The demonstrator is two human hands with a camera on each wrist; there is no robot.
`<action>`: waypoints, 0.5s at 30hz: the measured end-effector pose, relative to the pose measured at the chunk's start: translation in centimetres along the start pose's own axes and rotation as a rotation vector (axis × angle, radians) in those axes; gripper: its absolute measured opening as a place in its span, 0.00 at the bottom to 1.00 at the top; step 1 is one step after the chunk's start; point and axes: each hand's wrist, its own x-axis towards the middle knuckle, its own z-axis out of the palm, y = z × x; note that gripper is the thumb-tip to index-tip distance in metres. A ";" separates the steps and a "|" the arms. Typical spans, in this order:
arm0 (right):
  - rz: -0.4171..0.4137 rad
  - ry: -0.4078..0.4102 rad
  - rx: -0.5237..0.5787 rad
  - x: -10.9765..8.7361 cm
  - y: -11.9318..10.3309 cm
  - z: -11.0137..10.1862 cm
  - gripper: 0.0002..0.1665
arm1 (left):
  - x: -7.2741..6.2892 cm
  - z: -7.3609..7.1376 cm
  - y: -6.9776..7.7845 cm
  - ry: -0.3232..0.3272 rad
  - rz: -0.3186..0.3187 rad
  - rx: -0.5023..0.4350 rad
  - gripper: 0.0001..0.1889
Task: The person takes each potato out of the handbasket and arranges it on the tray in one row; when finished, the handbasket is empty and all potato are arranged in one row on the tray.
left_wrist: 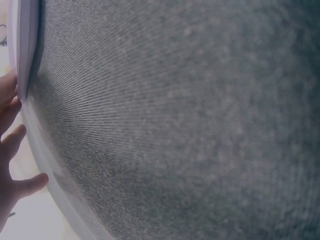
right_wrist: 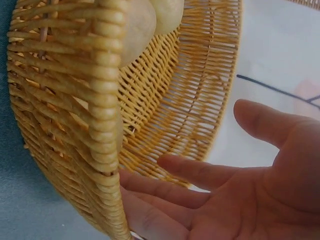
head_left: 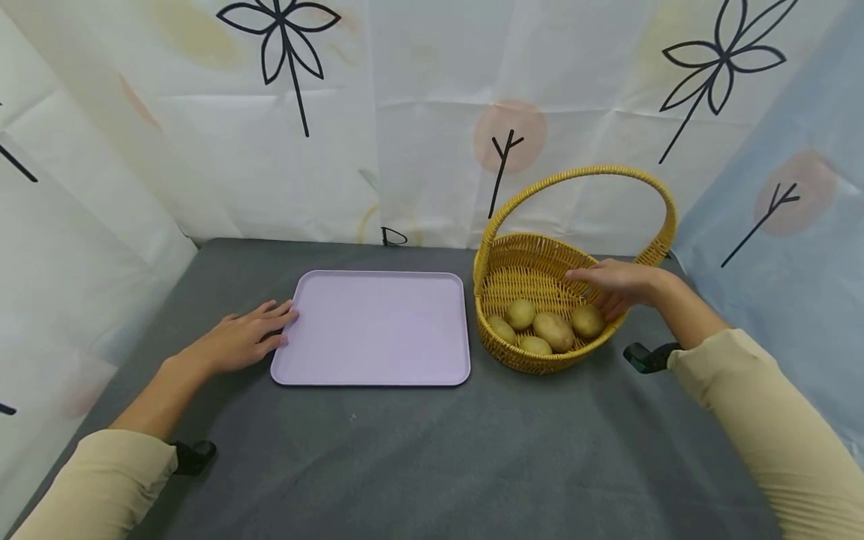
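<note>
A pale purple tray (head_left: 378, 330) lies flat on the grey cloth. My left hand (head_left: 246, 337) touches its left edge with spread fingers; the left wrist view shows the fingertips at the tray's rim (left_wrist: 26, 45). To the right stands a yellow wicker basket (head_left: 526, 255) with a tall arched handle. Several potatoes (head_left: 553, 331) lie in its bottom. My right hand (head_left: 617, 285) is over the basket's right rim, its fingers reaching inside near the rightmost potato (head_left: 588, 321). In the right wrist view the palm (right_wrist: 240, 200) faces the camera, fingers extended, holding nothing; some fingertips are hidden behind the rim.
Grey cloth (head_left: 405, 457) covers the table. White patterned curtain (head_left: 418, 172) hangs behind it, with a bluish stretch (head_left: 796, 300) at the right. The basket's handle (head_left: 594, 171) arches high above its opening, close to my right hand.
</note>
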 end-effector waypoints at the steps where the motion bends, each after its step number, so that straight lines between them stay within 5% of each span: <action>1: 0.002 -0.014 0.008 0.1 0.1 -0.1 0.54 | 0.0 0.0 0.0 -0.002 0.000 -0.002 0.30; 15: -0.001 -0.138 0.088 1.6 1.0 -0.1 0.50 | -0.1 0.2 0.1 0.006 0.000 -0.011 0.30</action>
